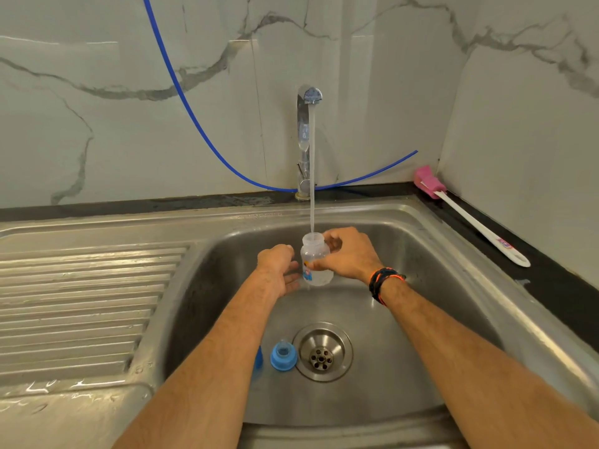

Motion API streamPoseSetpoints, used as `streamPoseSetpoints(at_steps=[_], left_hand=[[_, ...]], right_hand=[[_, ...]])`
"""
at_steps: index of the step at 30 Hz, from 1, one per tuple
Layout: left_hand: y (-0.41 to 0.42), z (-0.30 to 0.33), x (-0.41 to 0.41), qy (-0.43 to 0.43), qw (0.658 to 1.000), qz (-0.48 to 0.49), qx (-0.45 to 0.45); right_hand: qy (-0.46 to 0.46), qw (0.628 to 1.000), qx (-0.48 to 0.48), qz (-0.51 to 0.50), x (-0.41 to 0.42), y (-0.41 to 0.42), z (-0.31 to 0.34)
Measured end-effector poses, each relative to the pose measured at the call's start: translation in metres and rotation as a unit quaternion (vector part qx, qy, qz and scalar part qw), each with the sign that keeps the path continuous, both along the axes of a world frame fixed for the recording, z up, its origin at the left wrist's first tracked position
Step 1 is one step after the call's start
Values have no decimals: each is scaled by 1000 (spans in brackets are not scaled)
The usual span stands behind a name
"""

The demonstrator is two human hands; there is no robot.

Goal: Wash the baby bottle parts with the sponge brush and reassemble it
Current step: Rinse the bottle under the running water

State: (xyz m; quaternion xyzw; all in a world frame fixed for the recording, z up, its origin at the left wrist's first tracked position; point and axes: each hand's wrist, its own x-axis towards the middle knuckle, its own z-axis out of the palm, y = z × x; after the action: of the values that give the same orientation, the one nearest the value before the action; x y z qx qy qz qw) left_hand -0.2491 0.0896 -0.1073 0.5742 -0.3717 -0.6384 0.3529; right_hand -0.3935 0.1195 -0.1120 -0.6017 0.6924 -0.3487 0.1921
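The right hand (348,256) grips the bottle (315,259) upright so tap water fills it. The left hand (280,268), fingers loose, waits just beside it.

A blue part (258,357) on the sink floor is mostly hidden behind the left forearm. The right hand (348,254) covers the far side of the clear bottle (315,259), whose printed label is too small to read

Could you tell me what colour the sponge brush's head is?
Pink, on the sponge brush, seen in the head view.
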Motion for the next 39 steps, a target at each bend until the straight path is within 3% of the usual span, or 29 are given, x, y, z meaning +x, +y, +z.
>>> streamPoseSetpoints(at_steps=[4,9,13,17,21,26,30,32,35,39], left_hand=[[0,0,-1,-6,1000,-2,-9],[1,-3,-3,-10,1000,-6,-22],[-1,-2,-2,-14,1000,-5,-17],[0,-2,-4,-19,999,-9,-25],[-1,-2,-3,-19,1000,-11,-16],[-1,-3,-3,-22,999,-14,-24],[-1,-2,-2,-27,999,-17,-17],[0,-1,-3,-26,999,-19,-21],[1,0,-3,-30,999,-23,-22],[0,-1,-3,-45,998,-33,-8]], right_hand=[[-33,997,-56,-36,1,3,3],[18,1000,12,9,0,1,2],[-10,998,-50,-25,2,4,4],[21,999,18,21,-1,3,3],[13,998,-38,-42,0,4,3],[42,999,27,20,-3,3,4],[35,999,-26,-30,0,6,3],[9,1000,-13,3,-1,5,5],[47,998,35,27,-2,5,5],[35,999,-14,-14,-2,6,6]])
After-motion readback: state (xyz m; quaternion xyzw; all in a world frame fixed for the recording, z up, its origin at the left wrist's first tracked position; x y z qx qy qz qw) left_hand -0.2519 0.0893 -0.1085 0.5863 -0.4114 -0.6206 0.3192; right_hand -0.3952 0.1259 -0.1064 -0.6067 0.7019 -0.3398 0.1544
